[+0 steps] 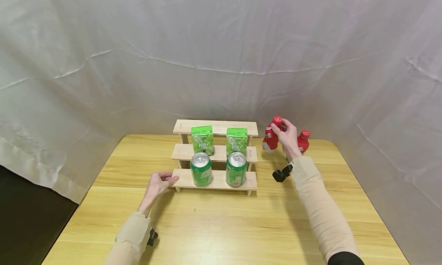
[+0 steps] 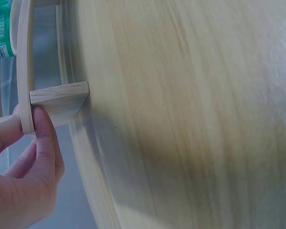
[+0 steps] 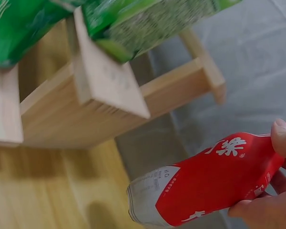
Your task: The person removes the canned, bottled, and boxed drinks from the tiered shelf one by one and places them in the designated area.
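My left hand (image 1: 159, 185) pinches the left end of the bottom step of a small three-step wooden shelf (image 1: 221, 183), thumb above and fingers below. Beside the shelf's right end, my right hand (image 1: 287, 136) grips a red bottle (image 1: 271, 137) near its cap. In the right wrist view this bottle (image 3: 205, 183) hangs tilted, its pale base toward the shelf. Two green cans (image 1: 201, 173) stand on the bottom step. On the middle step stand two green drink cartons (image 1: 202, 140), their lower parts partly behind the cans.
Another red bottle (image 1: 303, 140) stands on the table just right of my right hand, partly covered by it. The wooden table (image 1: 214, 230) extends in front of the shelf. Grey-white cloth (image 1: 221, 65) hangs behind and on both sides.
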Motion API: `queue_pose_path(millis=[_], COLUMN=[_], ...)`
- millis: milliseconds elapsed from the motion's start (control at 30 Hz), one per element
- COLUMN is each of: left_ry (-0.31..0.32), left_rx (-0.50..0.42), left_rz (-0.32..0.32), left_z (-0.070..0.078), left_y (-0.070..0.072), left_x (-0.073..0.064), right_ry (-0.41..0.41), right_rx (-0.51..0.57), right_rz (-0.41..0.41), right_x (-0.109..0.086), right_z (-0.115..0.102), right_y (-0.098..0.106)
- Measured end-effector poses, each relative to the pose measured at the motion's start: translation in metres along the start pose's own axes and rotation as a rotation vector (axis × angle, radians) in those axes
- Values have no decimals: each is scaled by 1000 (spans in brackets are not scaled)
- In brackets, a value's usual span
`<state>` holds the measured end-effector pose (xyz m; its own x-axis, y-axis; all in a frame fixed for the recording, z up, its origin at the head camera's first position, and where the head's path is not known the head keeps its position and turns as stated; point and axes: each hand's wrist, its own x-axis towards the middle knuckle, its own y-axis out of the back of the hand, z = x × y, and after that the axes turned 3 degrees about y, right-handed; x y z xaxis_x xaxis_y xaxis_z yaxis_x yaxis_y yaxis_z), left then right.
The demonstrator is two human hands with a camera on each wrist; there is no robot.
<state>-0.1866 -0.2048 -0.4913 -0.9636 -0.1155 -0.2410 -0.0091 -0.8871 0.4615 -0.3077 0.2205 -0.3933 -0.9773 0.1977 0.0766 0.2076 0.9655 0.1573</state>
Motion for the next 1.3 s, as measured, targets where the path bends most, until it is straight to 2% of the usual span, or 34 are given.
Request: queue_pose_path(millis=[267,600,1300], left_ry=[0,0,13], left_rx=[-13,-9,-6], left_rz=[8,1,6], left_z=[1,0,1], left_y=[-1,0,-2], left_x=[1,1,2], right_ry=[-47,-71,-84], right_rx=[-3,-18,-139], right_rz=[-4,-21,-97], right_x=[-1,0,4], right_z=[19,30,37], right_y=[5,5,7])
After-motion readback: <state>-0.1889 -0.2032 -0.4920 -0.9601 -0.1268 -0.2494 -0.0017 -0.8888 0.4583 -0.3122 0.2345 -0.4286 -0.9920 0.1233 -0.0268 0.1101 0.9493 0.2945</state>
